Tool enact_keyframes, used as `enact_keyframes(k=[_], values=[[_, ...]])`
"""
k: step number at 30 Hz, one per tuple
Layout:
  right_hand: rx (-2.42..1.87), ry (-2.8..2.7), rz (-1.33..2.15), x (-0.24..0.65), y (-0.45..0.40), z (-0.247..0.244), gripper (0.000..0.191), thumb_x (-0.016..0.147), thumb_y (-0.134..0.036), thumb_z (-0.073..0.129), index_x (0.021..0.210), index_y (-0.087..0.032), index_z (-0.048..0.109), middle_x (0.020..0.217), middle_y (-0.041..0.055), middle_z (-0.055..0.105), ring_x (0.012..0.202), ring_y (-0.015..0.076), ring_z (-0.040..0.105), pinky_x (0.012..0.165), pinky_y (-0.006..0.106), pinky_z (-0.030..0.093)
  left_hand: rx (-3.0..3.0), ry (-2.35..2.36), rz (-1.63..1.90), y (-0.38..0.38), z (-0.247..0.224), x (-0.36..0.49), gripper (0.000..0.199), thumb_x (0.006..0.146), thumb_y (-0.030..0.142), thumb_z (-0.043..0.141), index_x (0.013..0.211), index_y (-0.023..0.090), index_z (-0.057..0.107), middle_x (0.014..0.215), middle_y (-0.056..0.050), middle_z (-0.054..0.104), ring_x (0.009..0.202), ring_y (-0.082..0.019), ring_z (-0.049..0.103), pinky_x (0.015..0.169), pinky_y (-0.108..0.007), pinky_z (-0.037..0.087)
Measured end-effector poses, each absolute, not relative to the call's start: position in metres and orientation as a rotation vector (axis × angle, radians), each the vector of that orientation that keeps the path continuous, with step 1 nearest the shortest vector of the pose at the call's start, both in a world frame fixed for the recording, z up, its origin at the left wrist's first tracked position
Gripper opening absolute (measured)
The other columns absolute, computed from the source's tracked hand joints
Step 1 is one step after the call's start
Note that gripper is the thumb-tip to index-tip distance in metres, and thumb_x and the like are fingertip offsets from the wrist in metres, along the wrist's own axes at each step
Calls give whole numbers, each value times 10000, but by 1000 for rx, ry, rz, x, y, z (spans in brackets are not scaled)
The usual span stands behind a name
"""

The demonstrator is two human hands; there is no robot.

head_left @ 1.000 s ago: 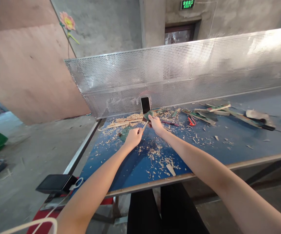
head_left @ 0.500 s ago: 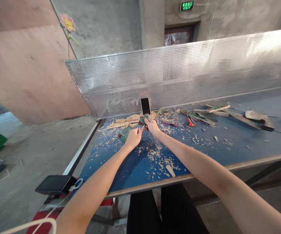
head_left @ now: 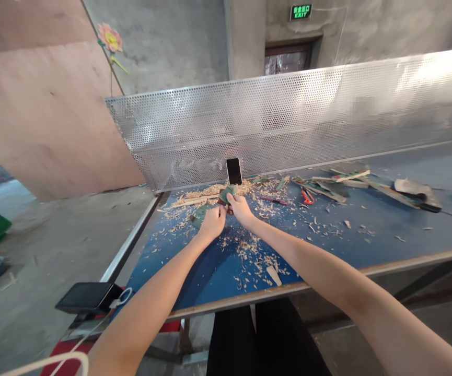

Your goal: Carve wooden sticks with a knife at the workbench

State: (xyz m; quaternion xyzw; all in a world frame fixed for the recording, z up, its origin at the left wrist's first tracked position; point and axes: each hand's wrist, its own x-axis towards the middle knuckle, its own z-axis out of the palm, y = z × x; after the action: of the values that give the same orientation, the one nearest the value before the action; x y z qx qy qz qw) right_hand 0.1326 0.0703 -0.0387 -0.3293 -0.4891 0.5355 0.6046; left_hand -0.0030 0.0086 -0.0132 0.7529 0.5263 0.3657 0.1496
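My right hand (head_left: 241, 210) is closed around a folded piece of sandpaper (head_left: 227, 194), green on one face and brown on the other. My left hand (head_left: 213, 222), also closed, meets it fingertip to fingertip and pinches a thin, pale wooden stick that the fingers now almost wholly hide. Both hands are held above the blue tabletop (head_left: 198, 277). Under and behind the left hand lies a flat green sheet (head_left: 199, 215) with a rounded edge. Pale wood shavings (head_left: 249, 248) are scattered around and below the hands.
A phone (head_left: 234, 171) leans upright against the perforated metal screen (head_left: 210, 120). To the right lie a red-handled tool (head_left: 307, 197) and several wood strips (head_left: 323, 188). One wood chip (head_left: 274, 275) is near the front edge. A black device (head_left: 88, 297) sits at the left corner.
My right hand and the sandpaper have shifted slightly left and down, closer to my left hand. The pale stick that showed between the hands is now mostly covered.
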Motion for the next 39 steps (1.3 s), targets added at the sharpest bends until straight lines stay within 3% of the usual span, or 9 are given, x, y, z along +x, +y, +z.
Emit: enact_keyframes(k=[8,13,18,25,33,39], values=[[-849,-1031,1200,138,75,-36,571,944,-620,718,705,-282,325,483,-96,324,425,106,373,417,239,336,2169,1485,1027,9,-14,-1,445,1062,344,400,659,230,550,606,-47,600,614,-219,580,637,-323,338],[-808,-1126,1258,133,71,-35,554,914,-617,743,695,-272,369,497,-84,378,438,102,397,432,242,363,2140,1503,1085,10,-15,-4,450,1071,351,379,676,229,554,648,-59,632,645,-223,604,651,-322,354],[-843,-968,1163,149,79,-27,533,953,-578,709,704,-278,345,474,-93,345,424,102,378,413,238,310,2166,1446,1031,9,-15,-2,465,1071,397,394,671,224,557,607,-37,591,615,-211,585,634,-317,341],[-797,-1110,1256,135,68,-32,569,905,-622,755,695,-276,355,465,-98,328,413,101,371,414,245,319,1862,1530,1253,15,-23,-4,163,1050,360,459,1041,227,554,645,3,604,599,-227,607,625,-318,381],[-750,-1258,1308,120,48,-35,576,913,-676,713,670,-266,391,476,-81,366,424,95,352,435,246,330,1743,1532,1455,24,-33,-6,194,1080,380,424,1127,216,516,785,-62,670,727,-267,674,721,-367,458],[-881,-1370,1144,131,55,-30,499,961,-589,688,671,-265,443,501,-52,436,467,128,419,479,263,337,1736,1534,1459,26,-34,-9,281,1066,483,491,1151,222,549,795,-63,667,713,-269,682,721,-366,453]])
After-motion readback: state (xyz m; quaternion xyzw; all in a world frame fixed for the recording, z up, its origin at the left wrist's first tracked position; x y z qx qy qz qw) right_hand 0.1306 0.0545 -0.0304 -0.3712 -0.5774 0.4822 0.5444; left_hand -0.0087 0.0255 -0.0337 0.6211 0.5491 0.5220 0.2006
